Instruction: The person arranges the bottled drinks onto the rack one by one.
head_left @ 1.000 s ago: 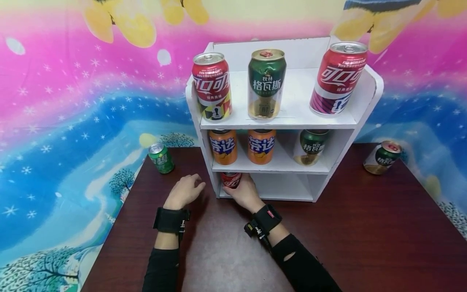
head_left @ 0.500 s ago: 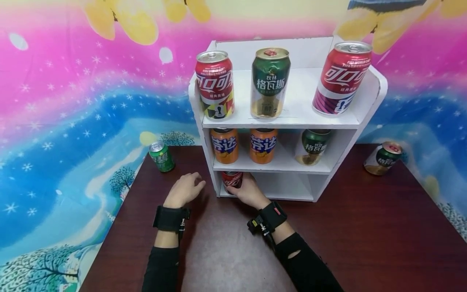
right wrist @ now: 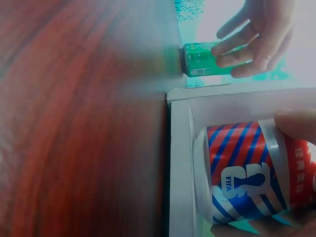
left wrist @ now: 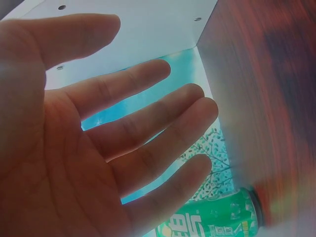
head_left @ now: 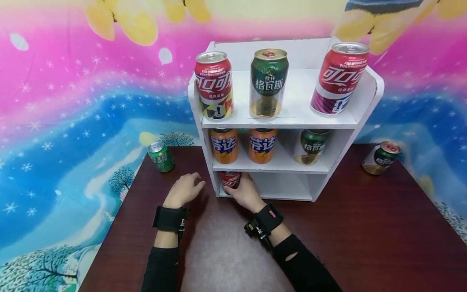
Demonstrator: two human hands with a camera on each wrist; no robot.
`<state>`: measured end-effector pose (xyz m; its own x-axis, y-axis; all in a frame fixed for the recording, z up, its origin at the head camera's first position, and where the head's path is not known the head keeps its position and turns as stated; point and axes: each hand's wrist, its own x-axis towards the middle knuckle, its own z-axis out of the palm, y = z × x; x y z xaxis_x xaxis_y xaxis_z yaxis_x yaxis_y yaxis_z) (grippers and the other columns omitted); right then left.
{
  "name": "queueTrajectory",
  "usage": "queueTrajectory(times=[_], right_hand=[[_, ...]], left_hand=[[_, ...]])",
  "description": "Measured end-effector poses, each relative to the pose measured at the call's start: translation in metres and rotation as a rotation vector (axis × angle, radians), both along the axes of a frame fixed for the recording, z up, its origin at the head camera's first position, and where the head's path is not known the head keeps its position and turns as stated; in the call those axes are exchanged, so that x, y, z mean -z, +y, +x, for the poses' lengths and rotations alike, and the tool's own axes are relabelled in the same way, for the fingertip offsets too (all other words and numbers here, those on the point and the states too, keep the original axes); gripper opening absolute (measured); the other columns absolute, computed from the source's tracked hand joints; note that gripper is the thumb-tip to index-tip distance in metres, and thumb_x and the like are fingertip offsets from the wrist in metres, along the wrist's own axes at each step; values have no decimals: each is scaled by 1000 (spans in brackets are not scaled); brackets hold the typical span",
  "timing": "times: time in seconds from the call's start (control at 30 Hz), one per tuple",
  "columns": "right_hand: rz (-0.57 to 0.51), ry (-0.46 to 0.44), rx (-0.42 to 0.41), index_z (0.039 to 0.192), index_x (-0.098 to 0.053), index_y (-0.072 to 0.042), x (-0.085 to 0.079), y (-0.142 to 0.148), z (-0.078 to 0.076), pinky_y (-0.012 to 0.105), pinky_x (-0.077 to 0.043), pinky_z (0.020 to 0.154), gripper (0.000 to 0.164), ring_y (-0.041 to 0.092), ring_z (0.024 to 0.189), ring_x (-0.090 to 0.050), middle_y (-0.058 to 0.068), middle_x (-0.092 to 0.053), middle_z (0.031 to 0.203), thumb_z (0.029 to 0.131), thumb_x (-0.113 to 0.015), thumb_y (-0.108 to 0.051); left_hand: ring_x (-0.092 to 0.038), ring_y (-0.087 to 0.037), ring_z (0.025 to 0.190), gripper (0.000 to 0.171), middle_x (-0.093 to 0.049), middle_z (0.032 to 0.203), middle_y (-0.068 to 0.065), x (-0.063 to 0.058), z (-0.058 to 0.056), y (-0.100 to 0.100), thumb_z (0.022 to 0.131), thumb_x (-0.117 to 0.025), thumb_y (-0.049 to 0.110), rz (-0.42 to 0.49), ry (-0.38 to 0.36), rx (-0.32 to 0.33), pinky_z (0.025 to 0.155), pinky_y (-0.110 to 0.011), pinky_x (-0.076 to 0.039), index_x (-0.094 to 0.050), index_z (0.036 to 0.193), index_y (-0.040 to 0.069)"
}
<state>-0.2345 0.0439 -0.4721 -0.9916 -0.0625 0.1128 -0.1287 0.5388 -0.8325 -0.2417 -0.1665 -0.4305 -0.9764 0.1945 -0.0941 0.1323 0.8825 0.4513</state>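
In the head view my right hand [head_left: 248, 194] reaches into the lowest level of the white shelf [head_left: 281, 125] and grips a red cola can [head_left: 230, 180] at its left end. The right wrist view shows that cola can [right wrist: 247, 173] upright inside the shelf, thumb on one side and fingers on the other. My left hand [head_left: 183, 190] hovers over the table just left of the shelf and holds nothing. Its fingers [left wrist: 163, 148] are spread and nearly straight in the left wrist view. A green can [head_left: 161, 157] stands on the table beyond the left hand.
On the top level stand two red cola cans, left [head_left: 214, 85] and right [head_left: 340, 79], with a green-and-gold can [head_left: 268, 83] between. Two orange soda cans [head_left: 224, 146] and another green-and-gold can [head_left: 311, 147] occupy the middle level. One more green-and-gold can [head_left: 381, 158] stands on the table [head_left: 383, 227] at right.
My right hand stays on the cola can at the lowest level, with only a slight shift of hand and view. The left hand keeps its place.
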Motion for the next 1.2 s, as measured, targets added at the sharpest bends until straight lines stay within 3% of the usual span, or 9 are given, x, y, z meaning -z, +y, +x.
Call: queueTrajectory(times=[0.2, 0.53, 1.03, 1.2], right_hand=[[36, 26, 18, 140, -28, -3, 1, -3, 1, 42, -42, 97, 84, 29, 118, -51, 17, -50, 128, 78, -78, -28], [47, -12, -105, 141, -27, -6, 7, 6, -5, 41, -39, 99, 81, 28, 120, -48, 15, -48, 131, 80, -77, -19], [66, 14, -23, 140, -30, -5, 8, -1, -4, 41, -42, 96, 81, 29, 117, -52, 16, -52, 128, 78, -79, -26], [84, 23, -49, 140, -30, -4, 7, 0, -5, 41, -43, 96, 81, 29, 117, -52, 17, -51, 128, 79, -78, -26]], left_hand=[[-60, -29, 100, 36, -61, 114, -16, -1, 2, -2, 95, -56, 30, -2, 3, -3, 83, -48, -49, -60, 120, 4], [-58, -31, 105, 39, -59, 119, -18, 0, 2, -4, 96, -55, 30, 0, -3, 0, 86, -49, -47, -57, 124, 3], [-60, -29, 100, 37, -61, 115, -16, -1, 0, -4, 95, -55, 31, 4, 15, 15, 83, -47, -49, -59, 121, 4], [-60, -29, 99, 37, -61, 115, -16, -1, 1, -5, 95, -55, 31, -1, 13, 9, 82, -47, -49, -60, 120, 4]])
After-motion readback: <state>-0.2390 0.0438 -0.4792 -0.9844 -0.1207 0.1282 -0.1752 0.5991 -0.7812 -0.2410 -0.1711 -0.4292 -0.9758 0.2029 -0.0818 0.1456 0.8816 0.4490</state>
